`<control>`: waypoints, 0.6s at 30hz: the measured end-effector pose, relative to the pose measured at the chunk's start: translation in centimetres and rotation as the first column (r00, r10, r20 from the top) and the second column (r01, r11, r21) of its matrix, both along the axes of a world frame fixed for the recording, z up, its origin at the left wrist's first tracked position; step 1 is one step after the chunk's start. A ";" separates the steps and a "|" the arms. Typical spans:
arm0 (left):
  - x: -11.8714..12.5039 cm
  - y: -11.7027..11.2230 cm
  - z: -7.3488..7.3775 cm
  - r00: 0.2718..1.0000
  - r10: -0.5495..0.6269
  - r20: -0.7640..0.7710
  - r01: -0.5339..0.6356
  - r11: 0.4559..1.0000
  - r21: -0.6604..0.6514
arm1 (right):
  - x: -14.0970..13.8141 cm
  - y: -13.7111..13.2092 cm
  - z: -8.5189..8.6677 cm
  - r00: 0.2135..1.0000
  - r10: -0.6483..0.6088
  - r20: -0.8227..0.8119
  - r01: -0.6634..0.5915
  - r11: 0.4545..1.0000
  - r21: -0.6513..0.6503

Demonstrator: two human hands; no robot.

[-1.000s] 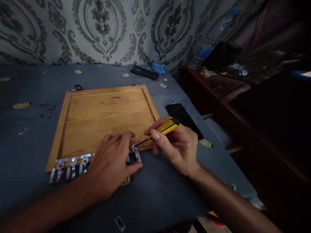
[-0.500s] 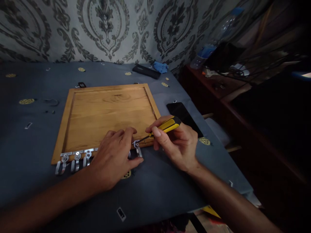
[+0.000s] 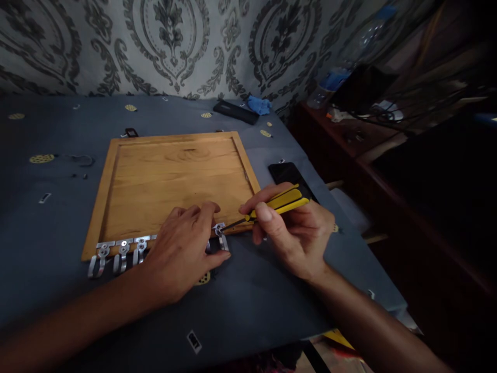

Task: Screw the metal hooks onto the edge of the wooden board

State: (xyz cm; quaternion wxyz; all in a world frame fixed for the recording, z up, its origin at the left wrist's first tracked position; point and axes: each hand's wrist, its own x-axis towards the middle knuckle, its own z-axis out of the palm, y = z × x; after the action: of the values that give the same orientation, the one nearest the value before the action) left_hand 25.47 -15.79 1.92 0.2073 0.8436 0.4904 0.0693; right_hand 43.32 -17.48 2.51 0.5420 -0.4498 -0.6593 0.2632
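A framed wooden board [image 3: 178, 176] lies flat with a metal hook rail [image 3: 124, 243] along its near edge. Several silver hooks hang from the rail. My left hand [image 3: 182, 251] is curled over the rail's middle, hiding part of it, with its thumb by the rightmost hook [image 3: 222, 238]. In my right hand [image 3: 297, 233] is a yellow and black screwdriver [image 3: 285, 201], pinched between thumb and fingers. Its shaft slants down to the left, and the tip is at the screw of that rightmost hook.
Behind my right hand lies a black phone [image 3: 289, 173]. A black case [image 3: 236, 112] and a crumpled blue cloth [image 3: 259, 105] are at the back. Loose small hardware [image 3: 82, 159] rests on the left. A dark cabinet [image 3: 334, 134] with a plastic bottle [image 3: 330, 85] and cables stands right of the table.
My right hand and the screwdriver handle have shifted right, and the handle has turned in the fingers. The tip stays at the hook's screw. My left hand holds its place.
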 end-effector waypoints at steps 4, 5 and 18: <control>0.0 0.0 0.1 1.000 -0.001 0.005 0.001 1.000 0.001 | 0.0 0.1 -0.1 1.000 0.008 -0.015 -0.008 0.999 -0.037; 0.0 0.1 0.1 1.000 -0.002 0.006 0.002 1.000 0.004 | -0.1 0.1 -0.1 1.000 0.014 -0.017 -0.015 0.999 -0.045; -0.1 0.1 -0.3 0.995 -0.068 0.069 0.065 0.996 0.056 | -0.7 0.0 2.2 0.979 0.195 0.055 -0.182 0.966 -0.184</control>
State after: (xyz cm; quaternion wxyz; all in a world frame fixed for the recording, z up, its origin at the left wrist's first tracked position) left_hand 25.34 -15.66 1.65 0.2042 0.8617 0.4524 0.1051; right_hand 42.63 -17.45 4.68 0.4479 -0.4410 -0.6921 0.3549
